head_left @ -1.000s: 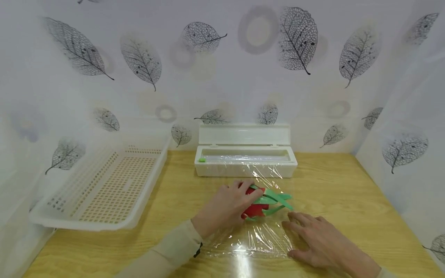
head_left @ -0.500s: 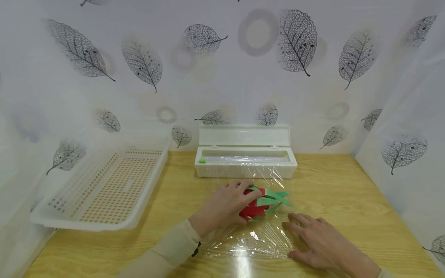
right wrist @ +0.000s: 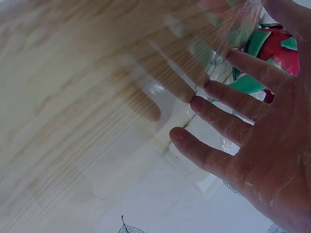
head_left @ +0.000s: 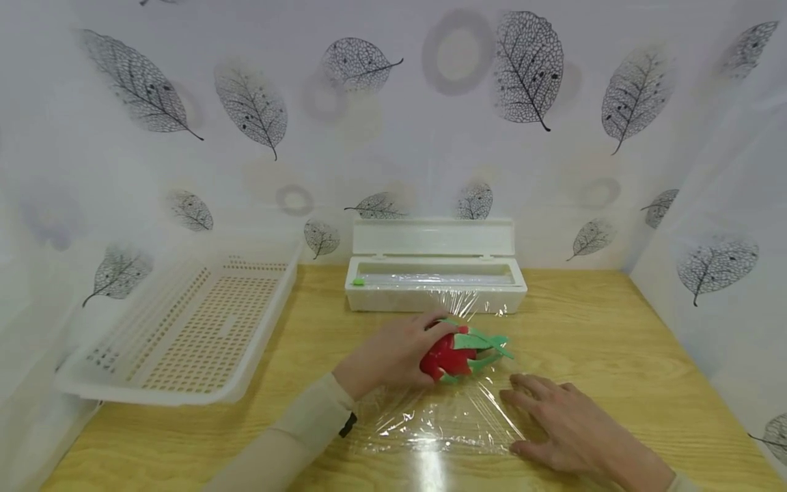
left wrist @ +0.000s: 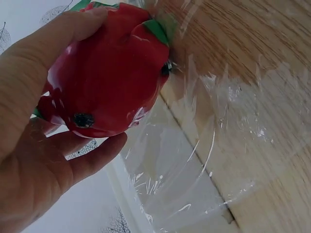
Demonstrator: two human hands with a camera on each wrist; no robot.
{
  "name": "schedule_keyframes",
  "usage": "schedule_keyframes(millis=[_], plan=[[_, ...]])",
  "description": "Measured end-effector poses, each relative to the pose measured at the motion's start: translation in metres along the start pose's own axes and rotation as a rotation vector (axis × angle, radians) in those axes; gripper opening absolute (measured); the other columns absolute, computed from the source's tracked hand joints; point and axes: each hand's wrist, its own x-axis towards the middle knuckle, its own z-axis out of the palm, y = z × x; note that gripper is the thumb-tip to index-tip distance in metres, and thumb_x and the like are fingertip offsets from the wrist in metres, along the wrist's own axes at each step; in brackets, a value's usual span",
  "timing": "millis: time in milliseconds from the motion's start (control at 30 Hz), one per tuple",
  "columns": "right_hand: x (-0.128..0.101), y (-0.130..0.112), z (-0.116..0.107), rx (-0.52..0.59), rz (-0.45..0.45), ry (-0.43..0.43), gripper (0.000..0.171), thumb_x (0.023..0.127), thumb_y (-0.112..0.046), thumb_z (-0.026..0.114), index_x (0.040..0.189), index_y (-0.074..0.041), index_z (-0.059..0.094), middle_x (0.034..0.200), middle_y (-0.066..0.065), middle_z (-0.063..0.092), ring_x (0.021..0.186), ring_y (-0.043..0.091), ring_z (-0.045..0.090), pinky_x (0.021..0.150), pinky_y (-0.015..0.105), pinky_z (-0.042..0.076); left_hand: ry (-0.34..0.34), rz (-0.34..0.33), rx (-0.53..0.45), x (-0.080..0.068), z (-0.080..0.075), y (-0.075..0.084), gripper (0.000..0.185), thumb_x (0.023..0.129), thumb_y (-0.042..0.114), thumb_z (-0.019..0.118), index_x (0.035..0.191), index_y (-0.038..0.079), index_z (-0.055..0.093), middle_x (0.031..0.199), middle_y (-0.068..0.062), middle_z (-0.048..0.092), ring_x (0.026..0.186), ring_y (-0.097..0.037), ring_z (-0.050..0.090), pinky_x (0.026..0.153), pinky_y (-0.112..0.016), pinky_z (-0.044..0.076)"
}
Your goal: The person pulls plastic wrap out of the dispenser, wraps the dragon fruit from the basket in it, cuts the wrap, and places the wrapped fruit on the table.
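A red dragon fruit (head_left: 447,357) with green scale tips lies on a sheet of cling film (head_left: 430,427) at the middle of the table. My left hand (head_left: 393,352) grips its left end; the left wrist view has the thumb over the red skin (left wrist: 112,73) and fingers curled beneath. Green tips point right, toward my right hand (head_left: 562,424). That hand rests with spread fingers at the film's right edge, fingertips down at the surface, as the right wrist view also has it (right wrist: 262,111). The film runs back to a white cling film dispenser (head_left: 436,301).
The dispenser's lid (head_left: 433,238) stands raised, and a small green slider (head_left: 359,281) sits at its left end. A white perforated plastic basket (head_left: 230,393) is on the left of the table. A leaf-print curtain (head_left: 393,137) closes off the back and sides.
My left hand has turned the dragon fruit a little and shifted it slightly left, so more red skin shows. The film has drawn into tighter creases around it. My right hand has stayed in place.
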Motion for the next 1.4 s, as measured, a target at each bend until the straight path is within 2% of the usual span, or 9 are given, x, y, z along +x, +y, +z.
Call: schedule_keyframes(millis=[300, 500, 633, 733, 867, 933, 1000, 1167, 1400], plan=[[0.000, 0.001, 0.001, 0.021, 0.008, -0.035, 0.076, 0.081, -0.073, 0.068, 0.136, -0.021, 0.063, 0.143, 0.011, 0.061, 0.124, 0.032, 0.063, 0.085, 0.056, 0.055, -0.006, 0.033, -0.075, 0.000, -0.002, -0.003, 0.089, 0.077, 0.042, 0.089, 0.152, 0.023, 0.043, 0.146, -0.001, 0.053, 0.119, -0.018, 0.064, 0.097, -0.030, 0.057], [-0.003, 0.000, -0.004, 0.092, 0.035, -0.097, 0.083, 0.077, -0.078, 0.067, 0.139, -0.022, 0.061, 0.146, 0.013, 0.057, 0.128, 0.037, 0.059, 0.087, 0.064, 0.054, 0.023, 0.021, -0.073, -0.004, -0.004, -0.005, 0.091, 0.079, 0.047, 0.087, 0.153, 0.026, 0.040, 0.155, -0.008, 0.046, 0.122, -0.024, 0.064, 0.099, -0.036, 0.058], [-0.008, -0.004, -0.010, 0.141, 0.024, -0.134, 0.071, 0.074, -0.068, 0.077, 0.130, -0.026, 0.064, 0.142, 0.008, 0.059, 0.123, 0.032, 0.061, 0.088, 0.063, 0.054, 0.148, 0.003, -0.074, -0.024, -0.016, -0.001, 0.083, 0.078, 0.040, 0.089, 0.146, 0.016, 0.048, 0.148, -0.012, 0.052, 0.122, -0.026, 0.063, 0.100, -0.036, 0.057], [-0.010, -0.006, -0.012, 0.111, -0.026, -0.107, 0.044, 0.072, -0.050, 0.083, 0.110, -0.034, 0.067, 0.128, -0.004, 0.064, 0.110, 0.019, 0.063, 0.082, 0.049, 0.056, 0.205, 0.001, -0.123, -0.049, -0.027, 0.005, 0.054, 0.080, 0.027, 0.088, 0.124, 0.009, 0.063, 0.118, -0.005, 0.067, 0.103, -0.015, 0.065, 0.089, -0.025, 0.058], [-0.011, -0.005, -0.012, 0.092, -0.125, -0.057, 0.022, 0.075, -0.033, 0.082, 0.090, -0.039, 0.067, 0.106, -0.017, 0.064, 0.092, 0.005, 0.059, 0.069, 0.032, 0.050, 0.020, -0.009, -0.181, -0.083, -0.028, 0.011, 0.013, 0.086, 0.016, 0.080, 0.092, 0.016, 0.068, 0.082, 0.011, 0.063, 0.074, 0.002, 0.053, 0.068, -0.012, 0.047], [-0.011, -0.004, -0.010, 0.111, -0.165, -0.053, 0.019, 0.077, -0.029, 0.081, 0.087, -0.039, 0.068, 0.101, -0.020, 0.063, 0.086, 0.001, 0.056, 0.066, 0.028, 0.048, -0.105, -0.030, -0.175, -0.096, -0.023, 0.013, 0.011, 0.085, 0.015, 0.077, 0.084, 0.021, 0.068, 0.075, 0.015, 0.059, 0.069, 0.006, 0.047, 0.064, -0.010, 0.042], [-0.010, -0.003, -0.008, 0.105, -0.211, -0.039, 0.020, 0.077, -0.022, 0.080, 0.085, -0.037, 0.069, 0.096, -0.020, 0.062, 0.082, -0.001, 0.054, 0.064, 0.026, 0.048, -0.172, -0.046, -0.157, -0.106, -0.016, 0.014, 0.012, 0.081, 0.014, 0.076, 0.079, 0.023, 0.068, 0.072, 0.018, 0.058, 0.066, 0.008, 0.045, 0.061, -0.009, 0.040], [-0.010, -0.001, -0.005, 0.025, -0.304, 0.056, 0.033, 0.072, -0.008, 0.077, 0.075, -0.040, 0.068, 0.087, -0.019, 0.058, 0.074, -0.002, 0.047, 0.060, 0.022, 0.043, -0.222, -0.090, -0.126, -0.119, -0.001, 0.014, 0.013, 0.072, 0.021, 0.080, 0.078, 0.024, 0.069, 0.070, 0.020, 0.055, 0.065, 0.006, 0.043, 0.059, -0.011, 0.038], [-0.009, 0.000, -0.006, 0.037, -0.310, 0.124, 0.027, 0.076, -0.010, 0.079, 0.076, -0.034, 0.068, 0.084, -0.019, 0.056, 0.071, -0.004, 0.044, 0.060, 0.016, 0.041, -0.232, -0.099, -0.103, -0.122, 0.007, 0.014, 0.014, 0.073, 0.022, 0.081, 0.081, 0.024, 0.069, 0.073, 0.019, 0.054, 0.066, 0.004, 0.042, 0.060, -0.015, 0.038]])
